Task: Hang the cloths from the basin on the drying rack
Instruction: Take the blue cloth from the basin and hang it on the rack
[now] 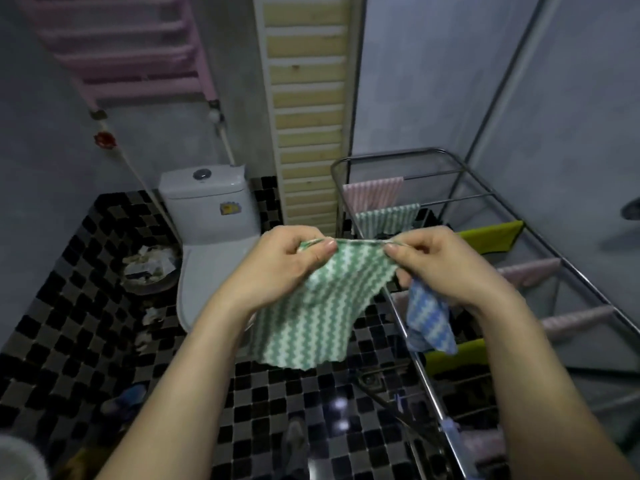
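**Now: green cloth held taut beside the rack**

So, both my hands are up in front of me with a green cloth (325, 306) between them. My left hand (287, 268) pinches one top corner, thumb pressed on the fabric and the other fingers curled behind it. My right hand (446, 268) pinches the other end of the same top edge between thumb and forefinger. The edge runs nearly straight from hand to hand, and the rest of the cloth hangs down loose over the toilet (214, 216) and the black checked floor (86, 306).

My right hand carries a second piece as well: a blue cloth (429, 323) hangs bunched from under its lower fingers, which are closed on it, just beside the green one.

The drying rack (391, 155) stands to my right, against the grey wall. On its bars hang a pink cloth (372, 194) at the far end, then a green striped one (386, 220), then a yellow-green one (491, 240), with two more pink ones (530, 271) nearer me. The cloth in my hands touches no bar; it hangs just left of the rack's near rail.

A bin of paper scraps (149, 268) sits left of the toilet. A pink rail (121, 46) is fixed high on the wall.
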`<state>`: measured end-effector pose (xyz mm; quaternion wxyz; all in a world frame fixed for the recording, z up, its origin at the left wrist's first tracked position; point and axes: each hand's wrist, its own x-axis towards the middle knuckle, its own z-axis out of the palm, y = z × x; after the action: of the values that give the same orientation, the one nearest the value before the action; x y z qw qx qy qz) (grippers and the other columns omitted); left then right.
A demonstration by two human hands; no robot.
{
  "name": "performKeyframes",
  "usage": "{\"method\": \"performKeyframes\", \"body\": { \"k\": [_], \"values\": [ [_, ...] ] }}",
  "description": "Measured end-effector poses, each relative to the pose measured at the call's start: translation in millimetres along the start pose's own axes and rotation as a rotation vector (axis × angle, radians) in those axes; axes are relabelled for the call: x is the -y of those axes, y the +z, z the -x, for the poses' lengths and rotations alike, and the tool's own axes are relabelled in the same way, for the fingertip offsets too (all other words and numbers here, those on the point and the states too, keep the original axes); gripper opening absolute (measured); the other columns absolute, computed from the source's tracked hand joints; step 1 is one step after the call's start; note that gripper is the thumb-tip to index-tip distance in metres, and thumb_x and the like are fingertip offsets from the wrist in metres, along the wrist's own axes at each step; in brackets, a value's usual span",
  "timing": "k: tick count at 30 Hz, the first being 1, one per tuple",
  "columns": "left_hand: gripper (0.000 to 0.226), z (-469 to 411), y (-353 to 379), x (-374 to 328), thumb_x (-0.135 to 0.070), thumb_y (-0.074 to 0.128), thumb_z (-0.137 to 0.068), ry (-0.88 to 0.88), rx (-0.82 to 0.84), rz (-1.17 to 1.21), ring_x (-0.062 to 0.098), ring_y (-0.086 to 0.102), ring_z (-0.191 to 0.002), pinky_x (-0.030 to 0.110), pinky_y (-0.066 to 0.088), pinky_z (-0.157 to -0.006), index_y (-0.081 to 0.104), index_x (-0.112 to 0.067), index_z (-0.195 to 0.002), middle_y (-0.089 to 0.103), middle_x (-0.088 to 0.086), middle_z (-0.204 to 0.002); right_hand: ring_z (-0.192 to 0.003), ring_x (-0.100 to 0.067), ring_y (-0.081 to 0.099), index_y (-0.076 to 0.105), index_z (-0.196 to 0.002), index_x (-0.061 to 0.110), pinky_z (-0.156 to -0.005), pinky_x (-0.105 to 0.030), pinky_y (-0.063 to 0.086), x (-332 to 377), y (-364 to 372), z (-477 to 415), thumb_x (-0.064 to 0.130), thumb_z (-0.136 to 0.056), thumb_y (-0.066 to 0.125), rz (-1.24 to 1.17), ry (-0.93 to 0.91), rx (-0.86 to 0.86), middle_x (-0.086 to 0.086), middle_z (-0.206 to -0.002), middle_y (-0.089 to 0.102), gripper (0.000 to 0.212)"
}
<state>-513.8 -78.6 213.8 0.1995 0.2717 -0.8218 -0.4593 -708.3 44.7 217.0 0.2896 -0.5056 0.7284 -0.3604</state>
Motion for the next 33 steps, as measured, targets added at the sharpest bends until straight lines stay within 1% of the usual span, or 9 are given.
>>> {"method": "performKeyframes", "body": {
  "k": [3, 7, 13, 16, 19, 23, 27, 30, 33],
  "values": [
    [0.048, -40, 5, 3, -0.038, 0.059, -0.092, 0.041, 0.013, 0.037, 0.012, 0.030, -0.050, 0.022, 0.027, -0.051, 0.044, -0.010, -0.056, 0.032, -0.003, -0.051, -0.044, -0.005, 0.049, 0.061, -0.071, -0.001, -0.051, -0.014, 0.041, -17, -20, -22, 0.022, -0.095, 0.057, -0.372, 0.066, -0.076, -0.007, -0.061, 0.059, 0.033],
    [0.049, -112, 9, 10, -0.036, 0.057, -0.094, 0.101, 0.083, 0.028, 0.011, 0.026, -0.049, 0.026, 0.023, -0.052, 0.035, -0.015, -0.056, 0.026, -0.006, -0.052, -0.045, -0.014, 0.034, 0.059, -0.076, 0.005, -0.049, -0.029, 0.025, -41, -45, -70, 0.019, -0.095, 0.055, -0.625, 0.118, -0.141, -0.003, -0.059, 0.050, 0.025],
    [0.038, -214, 9, 16, -0.023, 0.053, -0.097, 0.093, 0.031, 0.373, 0.015, 0.040, -0.055, 0.019, 0.033, -0.051, 0.055, 0.008, -0.074, 0.044, 0.012, -0.067, -0.055, -0.023, 0.039, 0.066, -0.069, 0.019, -0.053, -0.029, 0.035, -43, -88, -133, 0.038, -0.092, 0.060, -0.391, 0.160, -0.222, 0.001, -0.063, 0.058, 0.031],
    [0.024, -262, 15, 13, -0.017, 0.053, -0.098, 0.089, 0.028, 0.360, 0.003, 0.054, -0.056, 0.019, 0.041, -0.055, 0.063, -0.008, -0.078, 0.061, -0.004, -0.065, -0.062, -0.024, 0.045, 0.069, -0.074, 0.022, -0.057, -0.035, 0.038, -46, -106, -164, 0.040, -0.092, 0.061, -0.305, 0.134, -0.388, 0.004, -0.061, 0.061, 0.027],
    [0.023, -303, 33, 10, -0.014, 0.056, -0.096, 0.146, 0.099, 0.138, -0.007, 0.050, -0.054, 0.023, 0.040, -0.061, 0.062, -0.026, -0.078, 0.058, -0.021, -0.058, -0.046, -0.013, 0.033, 0.063, -0.071, 0.021, -0.043, -0.018, 0.027, -58, -128, -191, 0.032, -0.096, 0.058, -0.245, 0.184, -0.590, 0.008, -0.046, 0.056, 0.027],
    [0.018, -339, 62, 7, -0.016, 0.063, -0.092, 0.117, 0.162, 0.078, 0.010, 0.055, -0.056, 0.030, 0.047, -0.062, 0.056, -0.032, -0.086, 0.058, -0.008, -0.069, -0.051, -0.014, 0.038, 0.062, -0.071, 0.021, -0.041, -0.019, 0.027, -89, -156, -209, 0.027, -0.098, 0.054, -0.210, 0.264, -0.688, 0.009, -0.050, 0.063, 0.030],
    [0.015, -359, 94, 8, -0.017, 0.057, -0.095, 0.133, 0.170, 0.118, 0.025, 0.053, -0.070, 0.028, 0.038, -0.059, 0.049, -0.030, -0.093, 0.049, -0.003, -0.076, -0.037, -0.007, 0.032, 0.064, -0.079, 0.011, -0.034, -0.014, 0.025, -125, -176, -213, 0.023, -0.100, 0.051, -0.269, 0.359, -0.749, 0.004, -0.061, 0.065, 0.028],
    [0.021, -373, 124, 11, -0.007, 0.053, -0.095, 0.164, 0.223, 0.099, 0.015, 0.049, -0.069, 0.027, 0.037, -0.062, 0.048, -0.027, -0.089, 0.055, 0.010, -0.081, -0.026, -0.006, 0.025, 0.063, -0.081, 0.009, -0.032, -0.012, 0.022, -155, -189, -217, 0.024, -0.101, 0.050, -0.272, 0.436, -0.778, -0.002, -0.069, 0.066, 0.028],
    [0.036, -387, 148, 20, 0.002, 0.050, -0.093, 0.154, 0.242, 0.106, -0.002, 0.051, -0.068, 0.017, 0.039, -0.063, 0.052, -0.030, -0.077, 0.058, -0.012, -0.078, -0.024, -0.005, 0.025, 0.063, -0.089, 0.004, -0.032, -0.012, 0.022, -180, -198, -224, 0.024, -0.100, 0.051, -0.266, 0.503, -0.802, -0.007, -0.077, 0.066, 0.027]
  ]
}}
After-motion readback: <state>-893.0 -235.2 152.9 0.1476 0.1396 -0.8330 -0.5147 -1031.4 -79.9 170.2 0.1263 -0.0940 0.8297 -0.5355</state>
